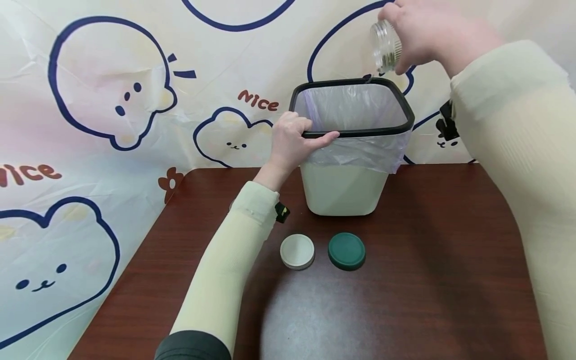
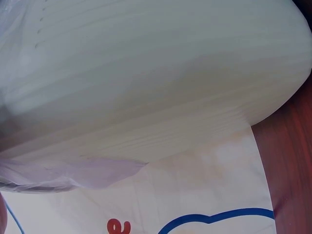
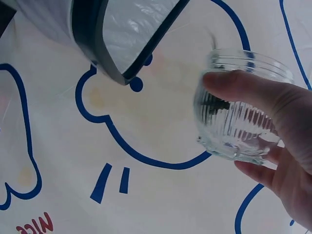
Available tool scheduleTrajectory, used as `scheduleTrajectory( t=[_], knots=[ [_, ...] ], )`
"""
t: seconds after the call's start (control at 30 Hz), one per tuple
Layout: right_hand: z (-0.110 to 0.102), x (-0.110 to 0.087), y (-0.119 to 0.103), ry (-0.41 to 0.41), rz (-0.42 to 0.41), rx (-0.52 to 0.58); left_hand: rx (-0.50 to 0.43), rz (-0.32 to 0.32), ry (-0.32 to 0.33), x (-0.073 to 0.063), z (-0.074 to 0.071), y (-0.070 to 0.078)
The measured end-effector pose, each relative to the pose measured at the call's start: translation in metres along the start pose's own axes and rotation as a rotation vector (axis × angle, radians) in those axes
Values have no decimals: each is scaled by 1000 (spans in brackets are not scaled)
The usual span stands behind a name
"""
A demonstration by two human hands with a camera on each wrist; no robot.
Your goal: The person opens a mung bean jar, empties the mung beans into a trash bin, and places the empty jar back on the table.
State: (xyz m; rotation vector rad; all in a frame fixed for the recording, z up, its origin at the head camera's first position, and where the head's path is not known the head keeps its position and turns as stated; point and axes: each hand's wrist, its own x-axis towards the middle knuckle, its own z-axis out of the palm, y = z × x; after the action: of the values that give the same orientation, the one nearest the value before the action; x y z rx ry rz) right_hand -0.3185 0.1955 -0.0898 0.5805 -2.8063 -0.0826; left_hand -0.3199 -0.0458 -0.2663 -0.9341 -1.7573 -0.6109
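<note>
My left hand (image 1: 290,142) grips the near-left part of the black rim (image 1: 360,133) of a pale green trash bin (image 1: 346,187). A translucent bag (image 1: 355,105) lines the bin and folds over its rim. In the left wrist view the bin's side (image 2: 146,73) fills most of the picture. Up at the right, my right hand (image 1: 434,37) holds a clear ribbed glass jar (image 1: 385,47), lidless and tilted, its mouth towards the bin's far side. Something dark shows through the jar (image 3: 243,112) in the right wrist view, between thumb and fingers.
A white lid (image 1: 297,251) and a green lid (image 1: 346,250) lie side by side on the brown table (image 1: 427,280), in front of the bin. Behind the table hangs a sheet (image 1: 216,65) printed with cartoon outlines.
</note>
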Motion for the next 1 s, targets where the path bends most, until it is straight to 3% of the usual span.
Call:
scheduleTrajectory(
  t=[0.17,0.4,0.6,0.8,1.0],
  knots=[
    [-3,3,-3,17,1,39,1,1,11,1,0,0],
    [-3,1,-4,-20,-16,-27,-3,-3,-2,1,1,0],
    [-5,2,-5,13,-12,25,-1,3,9,3,1,0],
    [-3,4,-6,-17,-16,-28,-4,3,9,2,1,0],
    [-3,5,-4,25,-18,17,-3,2,9,2,1,0]
  ],
)
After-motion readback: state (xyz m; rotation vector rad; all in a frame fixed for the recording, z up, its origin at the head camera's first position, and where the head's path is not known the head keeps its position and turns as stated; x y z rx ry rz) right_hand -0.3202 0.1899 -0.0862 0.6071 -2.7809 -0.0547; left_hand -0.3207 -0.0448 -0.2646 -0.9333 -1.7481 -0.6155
